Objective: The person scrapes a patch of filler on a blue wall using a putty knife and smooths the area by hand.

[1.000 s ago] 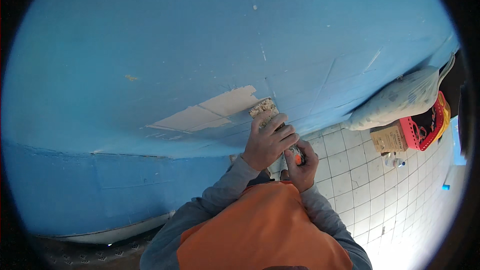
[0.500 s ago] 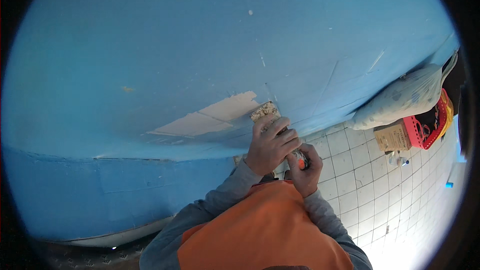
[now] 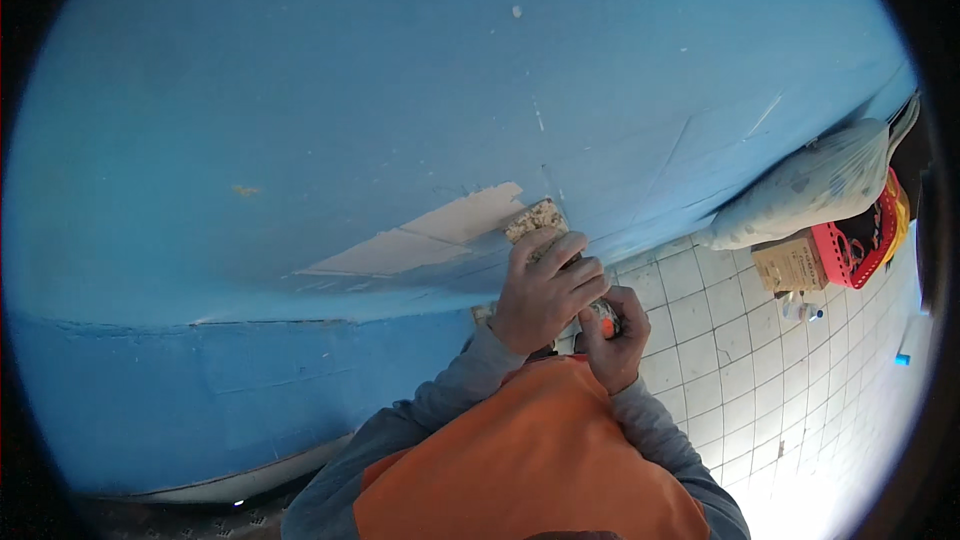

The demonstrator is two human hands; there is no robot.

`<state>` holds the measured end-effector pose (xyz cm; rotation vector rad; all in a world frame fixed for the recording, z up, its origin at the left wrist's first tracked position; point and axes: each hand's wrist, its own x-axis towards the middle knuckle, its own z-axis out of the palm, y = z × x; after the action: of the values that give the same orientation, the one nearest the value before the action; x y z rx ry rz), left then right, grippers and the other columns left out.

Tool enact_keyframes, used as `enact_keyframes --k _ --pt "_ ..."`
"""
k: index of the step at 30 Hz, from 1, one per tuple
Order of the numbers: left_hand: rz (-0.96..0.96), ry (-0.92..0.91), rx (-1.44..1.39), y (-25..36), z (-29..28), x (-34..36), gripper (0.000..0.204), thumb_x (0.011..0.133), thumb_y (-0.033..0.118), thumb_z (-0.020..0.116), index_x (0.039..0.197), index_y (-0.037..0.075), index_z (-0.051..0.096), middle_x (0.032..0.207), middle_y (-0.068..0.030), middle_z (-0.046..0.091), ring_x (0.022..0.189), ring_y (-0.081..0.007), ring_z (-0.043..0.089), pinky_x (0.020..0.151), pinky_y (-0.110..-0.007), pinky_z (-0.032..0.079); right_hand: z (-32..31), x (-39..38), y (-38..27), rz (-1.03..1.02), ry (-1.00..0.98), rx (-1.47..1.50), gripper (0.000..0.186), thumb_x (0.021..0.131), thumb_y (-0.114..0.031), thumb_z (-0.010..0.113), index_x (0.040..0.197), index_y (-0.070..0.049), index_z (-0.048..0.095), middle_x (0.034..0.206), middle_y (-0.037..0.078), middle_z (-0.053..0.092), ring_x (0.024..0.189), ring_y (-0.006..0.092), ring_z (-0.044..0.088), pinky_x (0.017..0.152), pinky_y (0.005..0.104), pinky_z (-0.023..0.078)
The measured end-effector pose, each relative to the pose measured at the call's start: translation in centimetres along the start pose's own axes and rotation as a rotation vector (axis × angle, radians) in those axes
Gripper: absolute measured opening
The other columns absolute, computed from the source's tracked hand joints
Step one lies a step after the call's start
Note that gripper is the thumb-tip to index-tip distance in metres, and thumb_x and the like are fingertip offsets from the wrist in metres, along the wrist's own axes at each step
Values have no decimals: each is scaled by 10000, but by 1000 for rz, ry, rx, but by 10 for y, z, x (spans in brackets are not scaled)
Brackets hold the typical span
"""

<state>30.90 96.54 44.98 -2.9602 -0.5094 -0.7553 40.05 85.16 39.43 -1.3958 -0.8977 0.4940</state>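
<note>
Against the blue wall point(image 3: 350, 90) I hold a scraper point(image 3: 537, 220), its broad blade crusted with pale flakes. My left hand point(image 3: 550, 290) is closed over the blade's lower part, with the fingers bent across it. Lower down, my right hand point(image 3: 615, 342) is wrapped around the handle, whose orange end shows between thumb and fingers. Just left of the blade is a pale patch point(image 3: 400, 245) where the blue paint is gone. The blade's edge lies at the right end of this patch; whether it touches the wall I cannot tell.
White floor tiles point(image 3: 720, 360) spread to the right. A stuffed whitish plastic bag point(image 3: 800, 190) leans along the wall there, beside a cardboard box point(image 3: 788, 265), a red plastic basket point(image 3: 838, 258) and a clear bottle point(image 3: 797, 310). A ledge point(image 3: 240, 485) runs along the lower left.
The view has shifted slightly, so the wall marks and floor items sit a little differently. Both hands keep their grip, and the scraper stays near the patch's right end.
</note>
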Motion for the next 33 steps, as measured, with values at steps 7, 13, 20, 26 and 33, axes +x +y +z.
enact_keyframes --k 7,13,20,26,33 --pt "85 -16 41 -5 -4 2 151 764 312 661 897 270 723 907 143 653 1122 -143 534 1049 -477 266 0 0 -3 -11 -11 -3 264 828 -91 763 1023 4 613 847 128 704 779 178 699 663 299 531" --pt "17 -46 -9 -2 2 -2 169 754 293 655 903 250 723 953 128 657 1122 -154 539 1041 -488 270 2 -9 9 117 -2 125 244 840 -77 749 1021 1 606 882 124 708 823 168 692 700 286 528" --pt "54 -86 -7 -3 -3 0 194 744 304 655 915 249 729 948 124 659 1116 -154 537 1019 -492 276 0 -9 4 81 -23 99 272 829 -81 763 1035 0 604 907 130 709 826 168 690 708 288 531" --pt "32 -46 -5 -3 -5 5 201 739 318 664 917 264 740 939 136 659 1104 -156 536 1023 -508 266 -4 1 -8 32 -51 72 217 867 -52 700 1031 25 580 935 103 670 851 158 638 792 292 505" --pt "46 -3 29 -3 -9 8 196 727 315 680 913 291 738 921 145 660 1076 -149 533 1032 -491 252 -3 5 -11 19 -42 75 274 813 -81 783 1017 -5 617 865 128 701 788 166 691 681 296 532"
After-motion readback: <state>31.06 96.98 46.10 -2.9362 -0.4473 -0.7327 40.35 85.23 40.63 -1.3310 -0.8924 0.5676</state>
